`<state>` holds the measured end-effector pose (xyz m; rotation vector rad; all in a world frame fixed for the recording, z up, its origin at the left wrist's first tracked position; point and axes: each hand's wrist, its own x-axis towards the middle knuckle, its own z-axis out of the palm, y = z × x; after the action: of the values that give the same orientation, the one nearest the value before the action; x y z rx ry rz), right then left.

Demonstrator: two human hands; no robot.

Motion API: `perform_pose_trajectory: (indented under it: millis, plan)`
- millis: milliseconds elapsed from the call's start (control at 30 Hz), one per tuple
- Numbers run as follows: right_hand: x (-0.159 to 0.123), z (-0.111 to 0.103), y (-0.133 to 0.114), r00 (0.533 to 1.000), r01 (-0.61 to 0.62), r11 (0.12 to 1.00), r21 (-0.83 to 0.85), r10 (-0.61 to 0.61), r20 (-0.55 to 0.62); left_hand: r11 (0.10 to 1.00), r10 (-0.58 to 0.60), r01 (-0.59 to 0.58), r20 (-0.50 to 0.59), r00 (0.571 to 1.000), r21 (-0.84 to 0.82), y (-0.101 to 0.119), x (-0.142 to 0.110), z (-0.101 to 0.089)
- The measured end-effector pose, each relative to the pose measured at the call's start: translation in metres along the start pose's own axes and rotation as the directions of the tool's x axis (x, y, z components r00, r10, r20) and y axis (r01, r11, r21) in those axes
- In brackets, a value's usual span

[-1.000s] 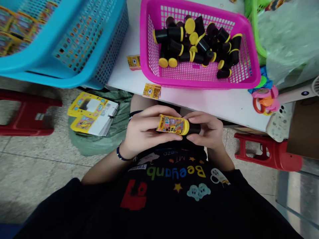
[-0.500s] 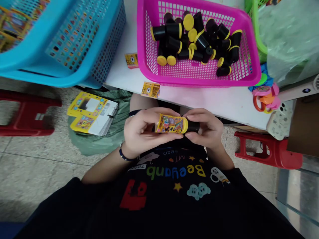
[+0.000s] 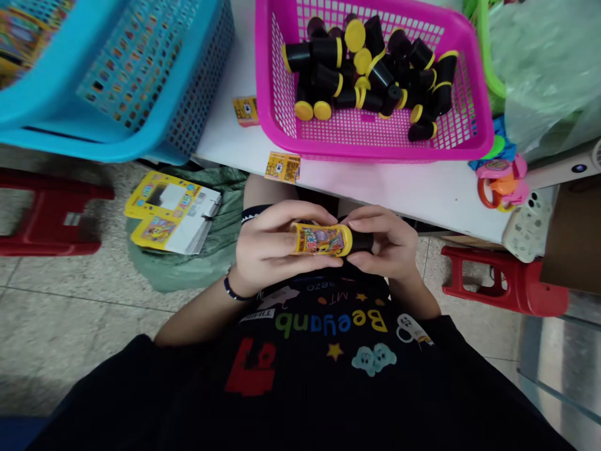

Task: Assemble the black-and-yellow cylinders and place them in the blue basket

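Between my hands, above my lap, lies a small tube [image 3: 323,240] with a bright yellow printed wrap, a yellow ring and a black end. My left hand [image 3: 277,243] is closed around the printed part, its thumb and fingers along the sides and one finger lying over the wrap's left end. The fingers of my right hand [image 3: 387,241] grip the black end [image 3: 360,242] beside the yellow ring. What lies under the tube is hidden by my hands.
A pink basket [image 3: 375,152] on the white table [image 3: 413,188] holds several black tubes with yellow caps. Two printed labels [image 3: 282,167] lie by it. A blue basket [image 3: 141,144] stands left, yellow cards [image 3: 173,213] below it. Red stools [image 3: 539,288] flank me.
A finger of my left hand has moved over the left end of the printed wrap. The tube has turned slightly and stays between both hands.
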<state>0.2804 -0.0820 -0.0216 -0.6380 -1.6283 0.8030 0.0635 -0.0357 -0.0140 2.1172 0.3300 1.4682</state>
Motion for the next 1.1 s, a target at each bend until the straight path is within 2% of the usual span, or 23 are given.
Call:
perform_pose_trajectory:
  millis: [167, 333, 500, 600, 700, 767, 900, 1000, 1100]
  plan:
    - [-0.002, 0.001, -0.001, 1.000, -0.017, 1.000, -0.021, 0.016, -0.023, 0.999, 0.015, -0.015, 0.004, 1.000, 0.045, 0.005, 0.004, -0.003]
    - [-0.005, 0.002, 0.004, 0.998, -0.027, 0.995, -0.094, 0.022, -0.056, 0.974, -0.215, 0.210, 0.066, 0.974, 0.082, 0.015, 0.006, -0.007]
    - [-0.007, 0.005, 0.008, 0.997, 0.002, 0.993, -0.118, -0.012, -0.081, 0.934, -0.314, 0.301, -0.042, 0.949, -0.190, 0.012, -0.003, 0.000]
    - [-0.008, 0.005, 0.005, 0.999, -0.013, 0.993, -0.117, 0.007, -0.054, 0.889, -0.343, 0.326, 0.005, 0.939, -0.322, 0.009, -0.004, 0.001]
    - [-0.007, 0.002, 0.000, 0.997, -0.069, 0.992, -0.110, 0.070, 0.006, 0.850, -0.385, 0.381, 0.065, 0.921, -0.364, 0.007, -0.001, -0.001]
    - [-0.006, 0.001, -0.003, 0.995, -0.075, 0.983, -0.165, 0.085, 0.057, 0.832, -0.409, 0.410, 0.088, 0.908, -0.373, 0.006, 0.001, -0.003]
    - [-0.002, 0.001, -0.003, 0.997, 0.040, 0.961, -0.273, -0.020, 0.077, 0.798, -0.440, 0.445, 0.110, 0.891, -0.406, 0.006, 0.005, -0.003]
    - [-0.004, 0.005, 0.003, 0.997, 0.079, 0.968, -0.239, -0.075, 0.023, 0.789, -0.426, 0.432, 0.118, 0.897, -0.436, 0.005, 0.006, -0.002]
    - [-0.009, 0.010, 0.010, 0.994, 0.098, 0.975, -0.198, -0.106, -0.033, 0.778, -0.446, 0.468, 0.156, 0.881, -0.418, 0.000, 0.005, -0.002]
